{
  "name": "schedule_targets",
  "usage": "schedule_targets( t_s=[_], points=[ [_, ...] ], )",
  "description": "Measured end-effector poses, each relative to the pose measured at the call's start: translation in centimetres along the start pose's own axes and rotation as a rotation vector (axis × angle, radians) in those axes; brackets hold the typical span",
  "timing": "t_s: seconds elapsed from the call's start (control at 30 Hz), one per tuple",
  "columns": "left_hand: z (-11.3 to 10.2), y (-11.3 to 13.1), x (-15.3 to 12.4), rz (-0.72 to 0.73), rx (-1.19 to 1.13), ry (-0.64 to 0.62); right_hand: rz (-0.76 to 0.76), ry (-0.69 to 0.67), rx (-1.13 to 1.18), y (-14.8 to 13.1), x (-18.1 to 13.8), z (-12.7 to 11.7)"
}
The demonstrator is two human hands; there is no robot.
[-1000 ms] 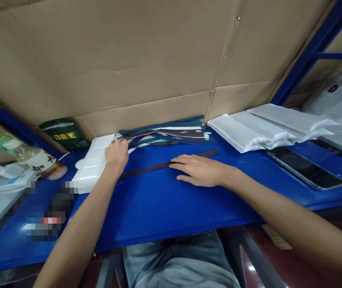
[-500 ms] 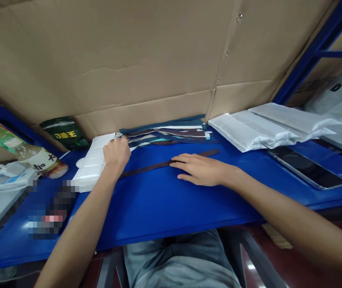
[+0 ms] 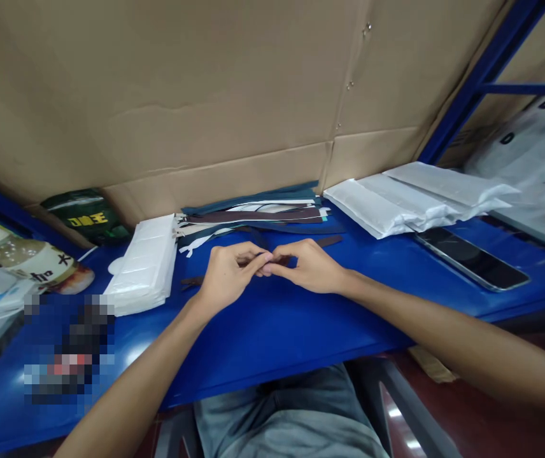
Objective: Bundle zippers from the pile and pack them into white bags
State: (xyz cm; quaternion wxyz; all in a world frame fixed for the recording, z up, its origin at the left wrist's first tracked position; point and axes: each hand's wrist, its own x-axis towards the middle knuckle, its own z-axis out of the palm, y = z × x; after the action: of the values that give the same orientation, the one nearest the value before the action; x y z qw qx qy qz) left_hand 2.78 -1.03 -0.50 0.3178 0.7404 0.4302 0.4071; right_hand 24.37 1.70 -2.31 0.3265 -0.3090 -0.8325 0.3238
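Note:
My left hand (image 3: pixel 227 275) and my right hand (image 3: pixel 309 266) meet over the middle of the blue table (image 3: pixel 263 331), fingertips pinched together on a dark brown strip (image 3: pixel 327 241) that lies across the table beneath them. What, if anything else, the fingers pinch is too small to make out. Behind the hands lies a pile of dark and white strips (image 3: pixel 258 216). A white padded stack (image 3: pixel 144 266) sits to the left of my left hand.
A stack of white bags (image 3: pixel 416 197) and a black phone (image 3: pixel 473 259) lie at the right. A bottle (image 3: pixel 24 257) and a green packet (image 3: pixel 86 216) sit at the left. A cardboard wall (image 3: pixel 215 95) backs the table; my lap shows below its front edge.
My left hand left the strip pile by the white stack and came to the middle. My right hand, which lay flat on the brown strip, now pinches it with the left.

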Motion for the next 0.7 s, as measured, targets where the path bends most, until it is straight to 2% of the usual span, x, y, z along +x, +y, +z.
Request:
schedule_targets(
  t_s=[0.3, 0.53, 0.7],
  points=[
    [-0.3, -0.4, -0.1, 0.055, 0.101, -0.065, 0.071, 0.180, -0.034, 1.0, 0.1, -0.5],
    [-0.3, -0.5, -0.1, 0.076, 0.084, -0.084, 0.006, 0.063, 0.062, 0.9, 0.0, -0.6],
    [-0.7, -0.3, 0.0, 0.105, 0.171, -0.102, -0.038, 0.010, -0.021, 0.3, 0.1, -1.1]
  ],
)
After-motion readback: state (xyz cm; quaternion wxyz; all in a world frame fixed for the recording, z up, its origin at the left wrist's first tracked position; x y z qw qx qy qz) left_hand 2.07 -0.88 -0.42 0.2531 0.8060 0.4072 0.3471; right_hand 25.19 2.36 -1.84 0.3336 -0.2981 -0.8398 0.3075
